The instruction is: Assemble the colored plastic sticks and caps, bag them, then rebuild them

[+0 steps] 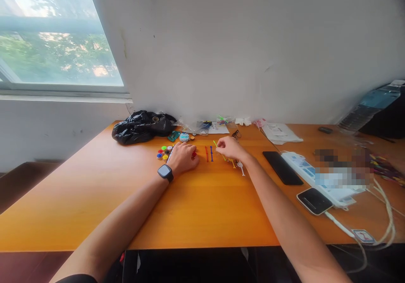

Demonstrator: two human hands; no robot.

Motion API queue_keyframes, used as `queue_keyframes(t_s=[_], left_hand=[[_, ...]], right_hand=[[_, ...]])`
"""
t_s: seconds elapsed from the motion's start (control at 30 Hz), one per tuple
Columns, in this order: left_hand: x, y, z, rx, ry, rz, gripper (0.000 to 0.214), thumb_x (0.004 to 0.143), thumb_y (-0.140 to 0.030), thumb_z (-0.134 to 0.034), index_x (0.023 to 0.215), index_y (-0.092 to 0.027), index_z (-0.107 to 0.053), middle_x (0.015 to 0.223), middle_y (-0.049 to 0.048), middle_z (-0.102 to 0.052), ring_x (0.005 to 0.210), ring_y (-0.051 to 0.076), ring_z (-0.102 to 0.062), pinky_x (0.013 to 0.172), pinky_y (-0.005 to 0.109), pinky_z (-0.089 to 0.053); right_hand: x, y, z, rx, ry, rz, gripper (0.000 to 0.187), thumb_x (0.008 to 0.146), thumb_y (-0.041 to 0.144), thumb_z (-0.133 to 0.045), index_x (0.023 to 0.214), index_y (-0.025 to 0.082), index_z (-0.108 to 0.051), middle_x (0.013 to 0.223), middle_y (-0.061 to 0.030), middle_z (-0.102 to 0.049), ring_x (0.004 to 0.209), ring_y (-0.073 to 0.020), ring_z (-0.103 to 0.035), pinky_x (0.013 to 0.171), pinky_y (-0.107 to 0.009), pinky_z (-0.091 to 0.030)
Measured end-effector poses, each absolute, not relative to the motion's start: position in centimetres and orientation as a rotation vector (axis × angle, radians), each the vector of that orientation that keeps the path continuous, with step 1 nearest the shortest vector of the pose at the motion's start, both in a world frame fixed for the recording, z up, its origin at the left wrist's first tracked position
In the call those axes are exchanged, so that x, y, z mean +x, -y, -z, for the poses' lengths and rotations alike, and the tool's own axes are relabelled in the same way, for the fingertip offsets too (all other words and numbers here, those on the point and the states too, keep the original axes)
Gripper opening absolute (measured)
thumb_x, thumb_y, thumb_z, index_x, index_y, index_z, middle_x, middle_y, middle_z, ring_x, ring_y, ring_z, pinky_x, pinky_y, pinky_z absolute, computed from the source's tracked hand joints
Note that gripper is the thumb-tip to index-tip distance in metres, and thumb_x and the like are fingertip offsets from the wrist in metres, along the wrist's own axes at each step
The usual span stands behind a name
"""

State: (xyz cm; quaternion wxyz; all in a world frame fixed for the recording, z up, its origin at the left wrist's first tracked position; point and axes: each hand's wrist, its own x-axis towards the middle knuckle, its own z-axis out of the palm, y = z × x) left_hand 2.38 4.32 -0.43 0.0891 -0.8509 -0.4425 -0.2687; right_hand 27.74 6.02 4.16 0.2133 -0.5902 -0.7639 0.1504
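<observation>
My left hand (183,156), with a dark watch (165,172) on its wrist, rests low over the table with its fingers bent. A small red piece (194,155) shows at its fingertips, mostly covered. My right hand (230,148) pinches a thin light-green plastic stick (215,143), which slants down to the left of the palm. Between the hands, an orange-red stick (206,154) and a blue stick (211,153) lie side by side. Partly behind my right wrist are a yellow stick (233,163) and a white stick (242,170).
Several small coloured pots (162,152) stand left of my left hand. Behind are a black plastic bag (142,127), a round tin (184,136) and white sheets (280,132). At right lie a black phone (281,167), a power strip (299,167), a white-edged device (314,200) and cables.
</observation>
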Motion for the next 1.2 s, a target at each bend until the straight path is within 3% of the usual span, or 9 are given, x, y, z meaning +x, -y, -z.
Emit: queue_keyframes(t_s=[0.2,0.33,0.43,0.6,0.7,0.8,0.93,1.03,1.2], left_hand=[[2.3,-4.6,0.5,-2.467,1.282,0.924,0.005,0.091,-0.026,-0.064,0.090,-0.022,-0.068,0.093,0.0103,-0.071,0.092,0.031,-0.065,0.081,0.044,-0.044],[2.9,-4.1,0.1,-2.511,1.099,1.131,0.026,0.102,-0.036,-0.061,0.124,-0.022,-0.062,0.109,0.0098,-0.071,0.098,0.028,-0.066,0.088,0.043,-0.049],[3.5,-3.5,0.0,-2.673,0.900,1.186,0.030,0.105,-0.034,-0.057,0.133,-0.022,-0.055,0.117,0.0106,-0.069,0.104,0.027,-0.065,0.091,0.040,-0.050],[3.9,-3.1,0.4,-2.763,0.865,1.237,0.009,0.108,-0.026,-0.051,0.114,-0.022,-0.057,0.100,0.0075,-0.063,0.086,0.021,-0.062,0.077,0.034,-0.048],[3.7,-3.2,0.5,-2.773,0.896,1.321,0.006,0.106,-0.025,-0.053,0.110,-0.021,-0.057,0.094,0.0052,-0.061,0.081,0.019,-0.060,0.074,0.032,-0.047],[3.4,-3.5,0.6,-2.839,0.964,1.371,0.006,0.101,-0.025,-0.060,0.097,-0.021,-0.058,0.087,0.0020,-0.062,0.076,0.016,-0.059,0.071,0.029,-0.046],[2.9,-4.1,0.9,-2.913,0.974,1.230,0.018,0.092,-0.029,-0.072,0.082,-0.021,-0.059,0.081,0.0015,-0.066,0.076,0.018,-0.061,0.070,0.030,-0.044],[2.5,-4.5,1.0,-2.898,0.940,1.084,0.025,0.086,-0.032,-0.075,0.071,-0.022,-0.058,0.073,0.0027,-0.064,0.078,0.020,-0.061,0.069,0.031,-0.043],[1.8,-5.3,0.8,-2.867,0.906,0.974,0.013,0.076,-0.021,-0.071,0.072,-0.022,-0.059,0.071,0.0023,-0.064,0.077,0.021,-0.059,0.072,0.033,-0.043]], right_hand=[[27.2,-5.7,-3.9,-1.555,1.917,-0.732,0.014,0.073,0.025,-0.073,0.074,0.019,-0.061,0.061,-0.0020,-0.068,0.052,-0.0160,-0.066,0.049,-0.023,-0.045],[26.0,-5.5,-3.7,-1.375,1.745,-1.021,0.016,0.072,0.023,-0.073,0.074,0.020,-0.058,0.060,-0.0006,-0.067,0.051,-0.0154,-0.065,0.049,-0.023,-0.050],[24.8,-5.3,-3.2,-1.176,1.654,-1.245,0.016,0.075,0.026,-0.072,0.077,0.020,-0.057,0.061,0.0021,-0.063,0.050,-0.0113,-0.059,0.047,-0.020,-0.044],[23.2,-4.8,-1.9,-1.032,1.633,-1.464,0.025,0.082,0.037,-0.073,0.082,0.021,-0.053,0.060,0.0072,-0.052,0.048,-0.0072,-0.044,0.048,-0.019,-0.036],[23.2,-4.9,-1.6,-1.073,1.689,-1.465,0.028,0.089,0.044,-0.067,0.082,0.021,-0.052,0.066,0.0057,-0.052,0.051,-0.0079,-0.044,0.049,-0.020,-0.033],[23.7,-5.4,-1.7,-1.283,1.757,-1.218,0.015,0.096,0.035,-0.055,0.091,0.021,-0.057,0.071,0.0031,-0.057,0.056,-0.0107,-0.049,0.052,-0.022,-0.033],[24.3,-6.0,-1.5,-1.645,1.917,-0.625,0.005,0.089,0.017,-0.056,0.090,0.020,-0.060,0.064,0.0043,-0.053,0.056,-0.0126,-0.045,0.055,-0.025,-0.029],[24.6,-6.1,-1.4,-1.719,1.974,-0.551,0.003,0.088,0.018,-0.062,0.085,0.019,-0.063,0.060,0.0037,-0.055,0.055,-0.0136,-0.046,0.055,-0.027,-0.028],[26.1,-6.0,-2.8,-1.708,2.000,-0.492,0.013,0.091,0.028,-0.068,0.096,0.016,-0.072,0.080,-0.0059,-0.074,0.071,-0.0170,-0.064,0.062,-0.025,-0.039]])
